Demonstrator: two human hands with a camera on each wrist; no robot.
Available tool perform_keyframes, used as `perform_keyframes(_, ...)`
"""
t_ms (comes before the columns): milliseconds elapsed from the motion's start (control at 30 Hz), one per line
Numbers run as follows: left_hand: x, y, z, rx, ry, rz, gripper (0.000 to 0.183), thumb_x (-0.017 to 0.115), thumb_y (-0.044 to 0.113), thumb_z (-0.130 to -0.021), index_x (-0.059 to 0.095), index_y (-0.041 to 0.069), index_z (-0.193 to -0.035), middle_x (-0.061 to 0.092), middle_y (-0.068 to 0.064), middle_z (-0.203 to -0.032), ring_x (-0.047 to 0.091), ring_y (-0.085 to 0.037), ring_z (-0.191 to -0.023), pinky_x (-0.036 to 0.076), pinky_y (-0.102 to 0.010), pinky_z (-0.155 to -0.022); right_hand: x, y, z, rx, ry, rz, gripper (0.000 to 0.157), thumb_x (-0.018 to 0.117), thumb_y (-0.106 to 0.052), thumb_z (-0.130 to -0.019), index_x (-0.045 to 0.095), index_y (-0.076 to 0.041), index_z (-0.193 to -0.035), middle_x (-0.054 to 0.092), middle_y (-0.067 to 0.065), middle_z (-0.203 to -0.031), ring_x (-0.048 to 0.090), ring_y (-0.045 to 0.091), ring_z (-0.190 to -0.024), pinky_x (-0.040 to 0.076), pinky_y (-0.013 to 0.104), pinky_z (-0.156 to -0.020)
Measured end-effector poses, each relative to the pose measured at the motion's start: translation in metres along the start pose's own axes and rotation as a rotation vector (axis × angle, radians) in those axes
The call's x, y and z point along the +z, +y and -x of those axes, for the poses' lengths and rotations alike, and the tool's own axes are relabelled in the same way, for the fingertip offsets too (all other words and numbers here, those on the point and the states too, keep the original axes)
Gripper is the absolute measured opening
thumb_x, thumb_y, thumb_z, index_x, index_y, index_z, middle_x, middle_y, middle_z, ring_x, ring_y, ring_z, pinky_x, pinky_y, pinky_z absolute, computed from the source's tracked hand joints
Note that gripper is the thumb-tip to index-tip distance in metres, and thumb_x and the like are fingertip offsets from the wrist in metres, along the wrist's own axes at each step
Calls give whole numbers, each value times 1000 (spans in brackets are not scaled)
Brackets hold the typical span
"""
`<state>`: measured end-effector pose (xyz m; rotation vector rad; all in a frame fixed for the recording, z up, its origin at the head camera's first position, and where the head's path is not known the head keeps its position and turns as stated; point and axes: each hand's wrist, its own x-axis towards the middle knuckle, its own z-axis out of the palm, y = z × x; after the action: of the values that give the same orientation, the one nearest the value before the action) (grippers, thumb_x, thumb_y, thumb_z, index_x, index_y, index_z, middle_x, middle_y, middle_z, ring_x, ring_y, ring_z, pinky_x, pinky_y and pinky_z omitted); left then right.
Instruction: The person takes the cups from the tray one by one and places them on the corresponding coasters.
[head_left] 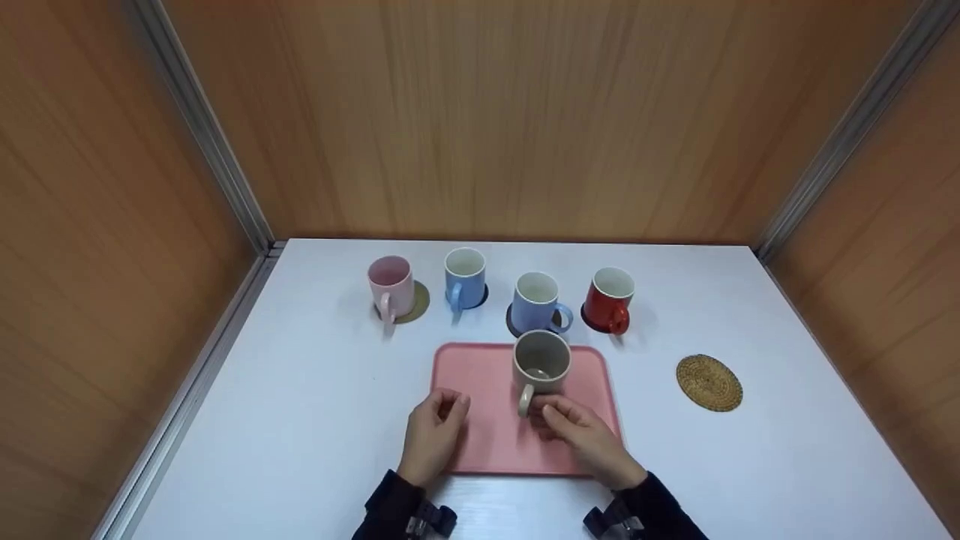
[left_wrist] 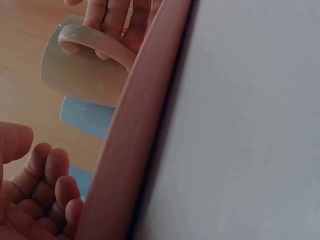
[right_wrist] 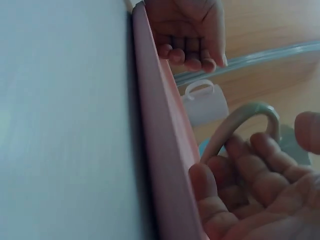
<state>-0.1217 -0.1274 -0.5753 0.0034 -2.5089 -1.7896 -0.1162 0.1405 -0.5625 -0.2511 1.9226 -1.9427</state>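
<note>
A grey-beige mug (head_left: 541,360) stands upright on the pink tray (head_left: 480,457), its handle (left_wrist: 95,37) turned toward the person. My right hand (head_left: 577,431) is at the mug's near right side. In the right wrist view its relaxed fingers (right_wrist: 260,165) lie right at the handle, the thumb (right_wrist: 307,132) held apart from it. Over the tray's left edge is my left hand (head_left: 435,431), holding nothing, its fingers (left_wrist: 55,180) loosely bent and the thumb spread from them in the left wrist view.
Behind the tray stand a pink mug (head_left: 391,289), a blue mug (head_left: 465,279), a second blue mug (head_left: 534,304) and a red mug (head_left: 606,300), each on a coaster. A woven coaster (head_left: 709,382) lies bare at the right. Wooden panels (head_left: 480,120) enclose the white table (head_left: 300,420).
</note>
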Motion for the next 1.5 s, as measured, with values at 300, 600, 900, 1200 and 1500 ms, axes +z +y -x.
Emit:
perform_keyframes(300, 0, 2, 0, 6, 19, -1, 20, 69, 26, -105, 72, 7, -102, 67, -2, -90, 58, -11, -82, 48, -24, -78, -5, 14, -4, -87, -110, 64, 46, 52, -21, -114, 51, 10, -147, 66, 10, -111, 64, 14, -102, 53, 27, -92)
perform_keyframes(600, 2, 1, 2, 5, 5, 16, 20, 69, 26, -105, 71, 6, -103, 67, -4, -90, 58, -11, -83, 49, -24, -78, -7, 16, 0, -42, -138, 88, 53, 54, -22, -113, 43, 7, -157, 51, 31, -154, 63, 17, -120, 53, 27, -104)
perform_keyframes(900, 4, -1, 0, 12, 18, -36, 18, 69, 25, -105, 72, 7, -102, 67, -2, -89, 57, -11, -82, 47, -24, -78, -7, 20, -2, -58, -140, 85, 50, 56, -20, -112, 46, 5, -155, 48, 31, -155, 53, 25, -134, 53, 30, -106)
perform_keyframes(1200, 4, 0, -1, 28, 25, -36, 19, 70, 26, -104, 72, 7, -100, 68, -2, -89, 58, -10, -82, 48, -24, -79, -11, 19, -4, -72, -121, 88, 45, 57, -20, -112, 50, 9, -145, 59, 16, -125, 62, 12, -107, 54, 28, -95)
perform_keyframes(1500, 4, 0, 0, 20, 14, -26, 20, 70, 27, -104, 72, 7, -101, 66, -1, -87, 56, -10, -80, 46, -23, -77, -11, 21, -4, -80, -97, 81, 45, 58, -20, -111, 51, 11, -143, 60, 16, -123, 63, 14, -105, 55, 28, -92)
